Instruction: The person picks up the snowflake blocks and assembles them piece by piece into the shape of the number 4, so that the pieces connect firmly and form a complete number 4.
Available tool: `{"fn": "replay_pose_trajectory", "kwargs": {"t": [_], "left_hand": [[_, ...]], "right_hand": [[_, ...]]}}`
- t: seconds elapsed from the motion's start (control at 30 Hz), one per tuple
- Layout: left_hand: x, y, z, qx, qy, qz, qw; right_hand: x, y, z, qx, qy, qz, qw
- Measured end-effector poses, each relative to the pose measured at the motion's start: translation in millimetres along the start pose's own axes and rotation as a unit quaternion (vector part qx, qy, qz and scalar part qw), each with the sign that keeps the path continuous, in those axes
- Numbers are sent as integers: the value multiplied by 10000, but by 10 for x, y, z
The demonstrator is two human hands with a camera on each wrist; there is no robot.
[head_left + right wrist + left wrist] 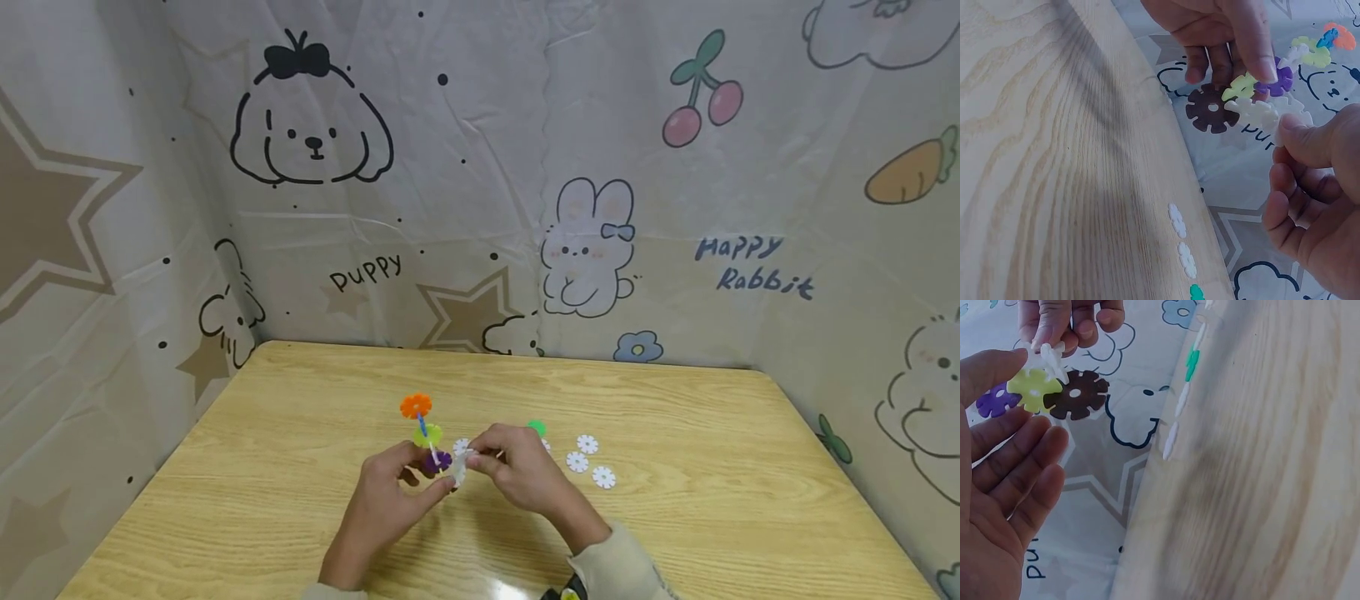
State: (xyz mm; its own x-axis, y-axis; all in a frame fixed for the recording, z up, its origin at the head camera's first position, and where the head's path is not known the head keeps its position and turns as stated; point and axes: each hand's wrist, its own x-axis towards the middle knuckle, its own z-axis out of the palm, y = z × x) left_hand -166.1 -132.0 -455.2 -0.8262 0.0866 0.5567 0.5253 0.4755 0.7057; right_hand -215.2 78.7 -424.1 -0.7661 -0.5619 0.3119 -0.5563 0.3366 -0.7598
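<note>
In the head view my left hand (390, 497) holds a chain of interlocked plastic snowflake discs. The chain climbs from a purple disc (438, 461) through a yellow-green disc (428, 435) and a blue one to an orange disc (416, 406). A brown disc (1212, 108) hangs at the chain's other end in the right wrist view, linked by a second yellow-green disc (1035, 391). My right hand (525, 473) pinches a white disc (1297, 110) between thumb and fingers. Another white disc (1252, 113) lies against it and the brown disc; my fingertips partly hide the joint.
Loose white discs (577, 462) lie on the wooden table (712, 483) right of my hands, with a green disc (536, 427) just behind my right hand. Fabric with printed cartoons (465, 208) hangs around the table's back and sides.
</note>
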Motion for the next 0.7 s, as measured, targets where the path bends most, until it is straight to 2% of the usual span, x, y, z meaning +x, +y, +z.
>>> {"fn": "replay_pose_trajectory", "kwargs": {"t": [0.27,0.47,0.6,0.7], "left_hand": [[39,18,12,-47,-288,-517,9982],[42,10,24,-245,-426,-752,9960],[46,-9,30,-364,-469,-789,9951],[45,-23,34,-433,-450,-688,9957]], "right_hand": [[-8,7,46,-13,-5,-167,9999],[-13,30,78,-66,-71,-193,9998],[-16,22,87,-74,-146,-153,9997],[-19,13,95,-103,-143,-213,9996]]}}
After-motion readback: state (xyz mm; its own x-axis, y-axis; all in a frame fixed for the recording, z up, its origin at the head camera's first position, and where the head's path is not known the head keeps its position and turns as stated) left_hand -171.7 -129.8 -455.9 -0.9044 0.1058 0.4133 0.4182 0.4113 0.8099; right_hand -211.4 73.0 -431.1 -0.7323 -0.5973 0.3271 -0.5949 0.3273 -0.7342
